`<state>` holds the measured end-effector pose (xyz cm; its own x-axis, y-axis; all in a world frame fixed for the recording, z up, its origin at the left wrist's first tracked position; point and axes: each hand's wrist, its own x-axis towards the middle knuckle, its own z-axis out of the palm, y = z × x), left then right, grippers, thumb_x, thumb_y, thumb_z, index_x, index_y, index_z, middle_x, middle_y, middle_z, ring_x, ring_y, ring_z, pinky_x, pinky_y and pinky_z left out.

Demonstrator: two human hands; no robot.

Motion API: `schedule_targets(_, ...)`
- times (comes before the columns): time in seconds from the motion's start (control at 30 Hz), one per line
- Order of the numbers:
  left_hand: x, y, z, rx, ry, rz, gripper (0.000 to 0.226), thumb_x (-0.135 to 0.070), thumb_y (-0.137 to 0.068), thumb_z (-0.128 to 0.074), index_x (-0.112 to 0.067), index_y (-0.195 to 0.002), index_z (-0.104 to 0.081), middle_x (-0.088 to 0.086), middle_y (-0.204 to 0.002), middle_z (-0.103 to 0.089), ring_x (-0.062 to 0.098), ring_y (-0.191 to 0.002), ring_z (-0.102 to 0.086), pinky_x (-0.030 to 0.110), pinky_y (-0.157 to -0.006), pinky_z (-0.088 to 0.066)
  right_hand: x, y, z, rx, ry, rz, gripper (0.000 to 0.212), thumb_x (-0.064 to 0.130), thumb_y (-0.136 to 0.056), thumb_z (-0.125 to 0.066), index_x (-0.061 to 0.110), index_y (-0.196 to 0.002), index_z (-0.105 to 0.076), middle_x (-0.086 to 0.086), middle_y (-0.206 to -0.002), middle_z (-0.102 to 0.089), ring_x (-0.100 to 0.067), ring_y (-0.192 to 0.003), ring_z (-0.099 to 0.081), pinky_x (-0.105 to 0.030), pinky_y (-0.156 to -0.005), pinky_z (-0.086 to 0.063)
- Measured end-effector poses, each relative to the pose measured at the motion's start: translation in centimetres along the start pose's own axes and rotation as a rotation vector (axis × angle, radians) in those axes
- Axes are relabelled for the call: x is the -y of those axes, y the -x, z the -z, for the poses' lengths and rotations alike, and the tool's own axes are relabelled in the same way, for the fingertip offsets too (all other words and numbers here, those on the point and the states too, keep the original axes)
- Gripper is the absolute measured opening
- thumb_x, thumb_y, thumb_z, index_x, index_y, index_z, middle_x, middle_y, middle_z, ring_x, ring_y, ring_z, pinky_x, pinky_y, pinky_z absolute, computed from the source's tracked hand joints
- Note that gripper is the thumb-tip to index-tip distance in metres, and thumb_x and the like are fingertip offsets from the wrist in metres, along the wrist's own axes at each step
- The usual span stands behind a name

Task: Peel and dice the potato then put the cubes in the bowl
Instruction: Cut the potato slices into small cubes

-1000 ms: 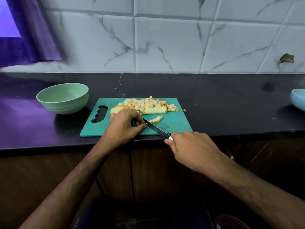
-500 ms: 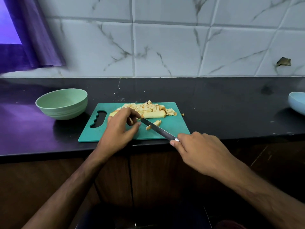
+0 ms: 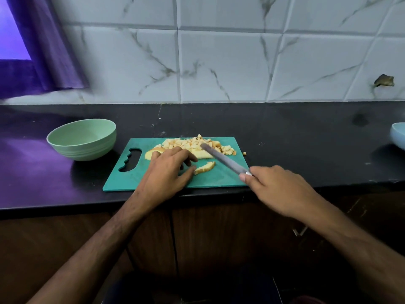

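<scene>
A teal cutting board [image 3: 219,176] lies on the black counter. A heap of diced potato cubes [image 3: 195,144] sits along its far edge, with a longer uncut strip [image 3: 202,154] just in front. One small slice [image 3: 205,167] lies alone near the board's middle. My left hand [image 3: 168,170] rests over the board with loosely bent fingers, its thumb tip touching that slice. My right hand [image 3: 278,187] grips the knife [image 3: 223,159] by the handle; the blade points up-left over the strip and cubes. A pale green bowl [image 3: 82,139] stands left of the board.
A light blue bowl [image 3: 398,136] is cut off by the right edge of the view. A few potato crumbs [image 3: 244,153] lie on the counter just off the board's right side. Tiled wall runs behind; a purple curtain [image 3: 43,51] hangs at the left.
The knife has lifted and swung away from the left hand, up toward the cube heap. My left hand has let go of the piece it held and shifted slightly back.
</scene>
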<state>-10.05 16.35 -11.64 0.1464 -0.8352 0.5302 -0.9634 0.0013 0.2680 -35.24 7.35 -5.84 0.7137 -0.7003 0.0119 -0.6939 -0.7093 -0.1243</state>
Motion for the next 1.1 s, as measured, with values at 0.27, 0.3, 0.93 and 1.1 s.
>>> schedule_targets(0.27,-2.0,-4.6,-1.2,0.262,-0.35,-0.293,0.05,-0.055,-0.102,-0.028,-0.02,-0.127,-0.055,0.0,-0.116,-0.056,0.016,-0.093,-0.058,0.035,-0.082,-0.049,-5.0,-7.3,-1.8,-0.196,-0.87,-0.061,0.042,0.046,-0.107,-0.042,0.015,-0.08,-0.051,0.006,-0.052,-0.044,-0.01,-0.041,-0.037,-0.027,-0.039,-0.035)
schedule_targets(0.3,-2.1,-5.0,-1.3,0.29,-0.351,-0.307,0.047,-0.052,-0.103,-0.029,-0.019,-0.124,-0.055,0.001,-0.113,-0.055,0.015,-0.086,-0.056,0.035,-0.078,-0.05,-5.2,-7.8,-2.0,-0.215,-0.919,-0.056,0.041,0.046,-0.107,-0.042,0.015,-0.08,-0.05,0.005,-0.052,-0.042,-0.01,-0.041,-0.035,-0.026,-0.039,-0.034)
schedule_targets(0.93,-1.1,-6.2,-2.6,0.192,-0.061,-0.275,0.013,-0.023,-0.097,-0.062,-0.013,-0.092,-0.055,-0.002,-0.086,-0.056,0.014,-0.071,-0.049,0.025,-0.063,-0.033,-6.5,-10.9,-3.5,-0.248,-1.01,0.002,0.041,0.045,-0.107,-0.044,0.016,-0.077,-0.049,0.006,-0.051,-0.041,-0.01,-0.042,-0.033,-0.025,-0.041,-0.032)
schedule_targets(1.1,-0.6,-6.3,-1.8,0.149,-0.007,-0.255,0.011,-0.015,-0.091,-0.067,-0.011,-0.086,-0.059,-0.002,-0.077,-0.056,0.012,-0.066,-0.048,0.021,-0.059,-0.033,-6.5,-10.8,-3.4,-0.246,-0.992,0.004,0.042,0.047,-0.106,-0.044,0.015,-0.078,-0.049,0.006,-0.052,-0.041,-0.011,-0.043,-0.033,-0.026,-0.042,-0.032)
